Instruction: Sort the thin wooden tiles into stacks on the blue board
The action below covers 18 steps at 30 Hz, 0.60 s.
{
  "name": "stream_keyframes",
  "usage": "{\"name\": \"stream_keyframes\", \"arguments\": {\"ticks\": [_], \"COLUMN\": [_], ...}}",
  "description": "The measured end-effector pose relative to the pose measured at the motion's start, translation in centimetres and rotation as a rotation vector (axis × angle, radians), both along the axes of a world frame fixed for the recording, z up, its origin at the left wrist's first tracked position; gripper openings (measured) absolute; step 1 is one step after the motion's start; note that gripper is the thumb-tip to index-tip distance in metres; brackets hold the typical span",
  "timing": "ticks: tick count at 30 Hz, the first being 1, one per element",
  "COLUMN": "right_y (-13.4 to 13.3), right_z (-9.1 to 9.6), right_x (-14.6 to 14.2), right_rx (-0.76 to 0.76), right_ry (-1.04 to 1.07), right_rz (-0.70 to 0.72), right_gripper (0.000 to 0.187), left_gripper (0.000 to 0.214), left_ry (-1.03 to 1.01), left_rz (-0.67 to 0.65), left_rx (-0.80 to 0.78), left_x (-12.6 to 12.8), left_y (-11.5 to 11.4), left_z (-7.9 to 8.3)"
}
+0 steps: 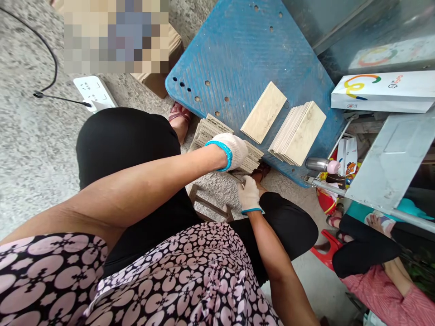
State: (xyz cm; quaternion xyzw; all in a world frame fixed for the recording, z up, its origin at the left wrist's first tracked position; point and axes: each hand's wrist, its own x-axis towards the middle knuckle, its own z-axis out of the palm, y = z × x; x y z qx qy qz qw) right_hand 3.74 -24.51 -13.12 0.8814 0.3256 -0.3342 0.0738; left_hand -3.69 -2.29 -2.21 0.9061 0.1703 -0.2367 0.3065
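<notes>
Head view is showing a seated person leaning over a blue pallet (238, 50) that is lying on the concrete floor. Both hands are wearing white knit gloves with blue cuffs. Left hand (234, 149) is resting palm down on a fanned stack of ribbed tiles (208, 131) at the pallet's near edge, fingers curled over the top pieces and touching them. Right hand (249, 194) is sitting just below that stack, closing on a thin dark piece (237, 177) at the stack's lower edge; what that piece is cannot be told. The two hands are lying close together but not touching. Farther up the pallet, a single cream tile (263, 112) is lying flat, face up, and just beside it to the right a second stack of cream tiles (299, 133) is leaning slightly. A white power strip (93, 93) is lying on the floor to the left, with a black cable running from it. At the right, a white box (384, 93) is resting on a ledge, and another person in a pink striped sleeve (390, 294) is sitting nearby.
</notes>
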Motion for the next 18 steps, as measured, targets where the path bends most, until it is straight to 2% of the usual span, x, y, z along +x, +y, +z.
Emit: {"name": "stream_keyframes", "arguments": {"ticks": [6,10,14,18], "right_y": [0.0,0.7,1.5,2.3], "right_z": [-0.8,0.0,2.8,7.5], "right_x": [1.3,2.0,3.4,6.8], "right_rx": [0.045,0.061,0.072,0.215], "right_ry": [0.103,0.108,0.139,0.205], "right_rz": [0.127,0.218,0.184,0.073], "right_gripper": [0.028,0.027,0.027,0.026], "left_gripper": [0.042,0.041,0.037,0.039], "left_ry": [0.039,0.038,0.054,0.02], "left_rz": [0.006,-0.007,0.002,-0.053], "left_rx": [-0.005,0.006,-0.005,-0.025], "left_x": [0.1,0.3,0.4,0.5], "left_y": [0.0,0.1,0.2,0.4], "left_z": [0.0,-0.6,-1.6,-2.5]}}
